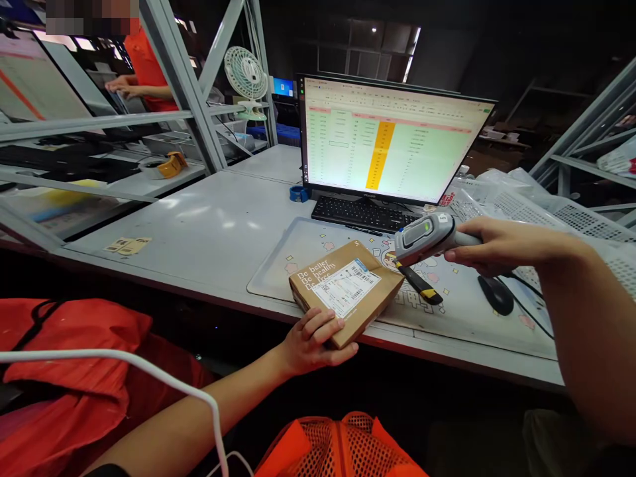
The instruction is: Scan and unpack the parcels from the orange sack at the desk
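A brown cardboard box (pixel 380 265) with a white shipping label (pixel 348 288) lies at the table's front edge, one corner jutting over it. My left hand (pixel 318 341) grips that near corner, fingers on top and thumb along the side. Above the mat, my right hand (pixel 497 242) is closed round the handle of a grey barcode scanner (pixel 424 237), whose head points left over the box. Just under the scanner a black and yellow utility knife (pixel 421 285) rests on the mat, beside the box.
A monitor (pixel 342 146) showing a spreadsheet stands behind a black keyboard (pixel 348 212). On the printed desk mat (pixel 283 265) sits a black mouse (pixel 495 295). Blue tape (pixel 299 193) lies by the keyboard. White perforated baskets (pixel 527 202) are at right. Behind the left frame, a person (pixel 149 73) in orange stands.
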Demonstrator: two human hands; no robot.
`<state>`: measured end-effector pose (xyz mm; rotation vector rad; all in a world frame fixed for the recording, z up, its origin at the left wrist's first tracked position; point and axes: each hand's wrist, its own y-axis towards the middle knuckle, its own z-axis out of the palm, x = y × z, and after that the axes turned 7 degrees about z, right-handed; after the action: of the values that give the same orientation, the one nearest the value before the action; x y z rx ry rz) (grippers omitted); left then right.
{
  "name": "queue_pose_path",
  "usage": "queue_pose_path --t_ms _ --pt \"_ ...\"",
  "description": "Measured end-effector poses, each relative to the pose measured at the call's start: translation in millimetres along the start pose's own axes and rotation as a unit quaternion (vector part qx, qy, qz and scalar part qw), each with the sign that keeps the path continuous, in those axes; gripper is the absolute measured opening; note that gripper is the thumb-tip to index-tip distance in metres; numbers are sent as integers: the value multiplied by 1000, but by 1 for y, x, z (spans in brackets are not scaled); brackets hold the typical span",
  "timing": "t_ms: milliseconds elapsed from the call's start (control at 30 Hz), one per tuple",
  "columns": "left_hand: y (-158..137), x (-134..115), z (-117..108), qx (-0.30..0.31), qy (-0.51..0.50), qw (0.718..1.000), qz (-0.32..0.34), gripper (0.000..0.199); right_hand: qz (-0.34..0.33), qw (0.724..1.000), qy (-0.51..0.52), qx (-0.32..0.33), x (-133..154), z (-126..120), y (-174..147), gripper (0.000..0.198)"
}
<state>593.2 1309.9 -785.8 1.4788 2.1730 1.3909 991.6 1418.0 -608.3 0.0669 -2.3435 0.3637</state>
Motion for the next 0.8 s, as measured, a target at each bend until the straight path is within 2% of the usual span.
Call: queue_pose_path --t_ms 67,100,200,267,333,400,467,533,633,700,767,800 --pt "0 -1 0 -3 0 1000 -8 47 35 994 -24 99 3 4 1 57" --pt "1 0 0 -9 -3 1000 -17 50 41 992 -41 107 0 8 3 56" --pt "5 16 -8 -33 -54 995 -75 69 25 992 -123 -1 -30 28 19 45" --pt "8 38 -16 -46 -110 979 -166 88 42 980 -180 -80 -61 48 34 36" --pt "8 66 -21 -60 -178 937 -295 102 99 963 -215 -128 -92 70 48 37" --pt "4 93 -20 -75 -251 875 -406 107 163 948 -230 -149 -117 90 57 45" --pt "-3 112 -16 -77 -315 822 -469 110 206 936 -234 -164 -134 108 62 55" --pt "-12 121 -9 -67 -351 790 -498 118 227 926 -242 -181 -142 118 63 64" --pt "-29 121 -2 -29 -384 761 -522 132 239 917 -244 -206 -139 115 65 75" --pt "-39 119 0 -6 -394 749 -533 134 221 919 -217 -243 -122 102 65 70" --pt "-45 119 1 11 -397 742 -540 133 148 933 -140 -296 -90 85 58 56" --pt "-47 120 1 18 -397 741 -542 133 81 943 -77 -313 -68 78 50 48"
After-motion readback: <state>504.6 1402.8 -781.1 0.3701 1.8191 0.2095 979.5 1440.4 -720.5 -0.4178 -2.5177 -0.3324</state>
